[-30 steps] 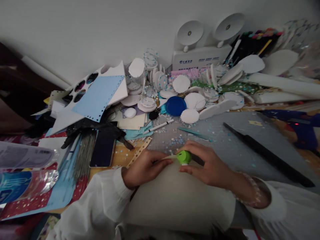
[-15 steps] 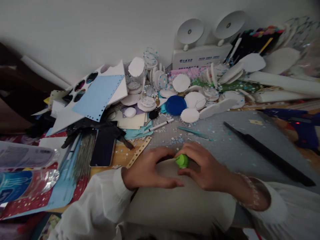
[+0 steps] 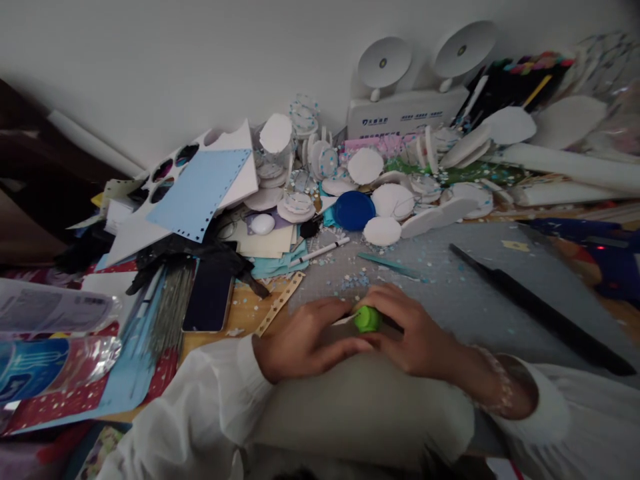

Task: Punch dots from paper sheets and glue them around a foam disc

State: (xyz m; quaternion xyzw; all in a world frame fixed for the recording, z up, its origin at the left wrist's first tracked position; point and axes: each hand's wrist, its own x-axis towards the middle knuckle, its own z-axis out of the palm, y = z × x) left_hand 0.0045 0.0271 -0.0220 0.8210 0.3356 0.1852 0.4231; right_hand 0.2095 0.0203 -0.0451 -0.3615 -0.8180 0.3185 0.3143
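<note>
Dim, diffuse illumination with wide-angle distortion.
The wall (image 3: 200, 67) appears muted grey, darkening towards the upper right corner; the left margin falls to near black. Soft shadow lies on the wall beside the emergency light's lamp heads (image 3: 384, 63), and deeper shade fills the gap between the green craft punch (image 3: 367, 320) and the right hand (image 3: 420, 330). Glare streaks the clear plastic bottle (image 3: 95, 357); a red indicator (image 3: 600, 247) glows on the glue gun (image 3: 617, 267). Small lettering is softened, the transparent wrapping (image 3: 613, 127) at far right is smeared, and peripheral objects appear stretched.
</note>
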